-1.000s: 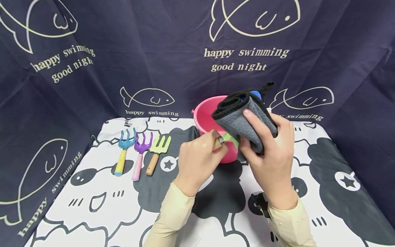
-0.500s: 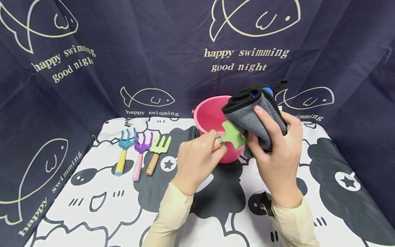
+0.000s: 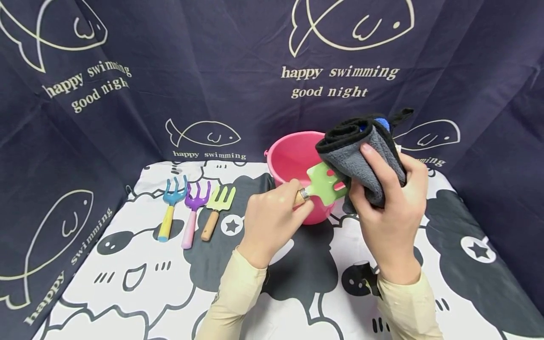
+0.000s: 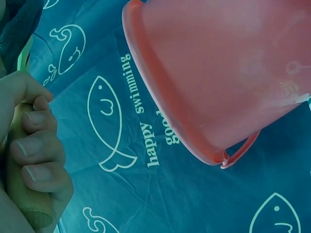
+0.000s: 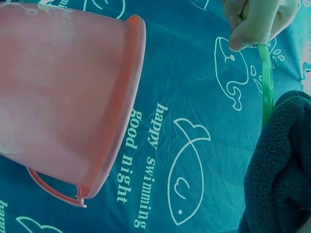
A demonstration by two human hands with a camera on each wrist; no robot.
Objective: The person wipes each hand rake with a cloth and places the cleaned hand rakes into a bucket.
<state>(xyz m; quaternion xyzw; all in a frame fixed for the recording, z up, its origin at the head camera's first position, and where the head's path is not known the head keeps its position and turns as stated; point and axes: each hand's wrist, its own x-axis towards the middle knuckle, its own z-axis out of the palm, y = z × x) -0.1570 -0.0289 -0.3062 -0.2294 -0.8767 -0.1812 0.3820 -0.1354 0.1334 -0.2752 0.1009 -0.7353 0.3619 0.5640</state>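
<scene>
In the head view my left hand (image 3: 272,219) grips the wooden handle of a green hand fork (image 3: 325,186). The left wrist view shows its fingers curled round that wooden handle (image 4: 29,189). My right hand (image 3: 393,203) holds a folded grey towel (image 3: 361,158) with black edging and a bit of blue inside. The towel covers the ends of the fork's tines; gaps between them show pink behind. From the right wrist, the fork appears edge-on as a green strip (image 5: 267,87) running to the towel (image 5: 279,170).
Behind the hands stands a pink bucket (image 3: 293,153), partly hidden by them. Left of it lie a blue fork (image 3: 172,203), a purple fork (image 3: 194,208) and a light green fork (image 3: 217,208) side by side. Dark fish-print curtains (image 3: 238,85) rise around the patterned cloth (image 3: 140,302).
My right hand has moved to the right with the towel, and more of the green fork's head shows. My left hand has stayed almost still.
</scene>
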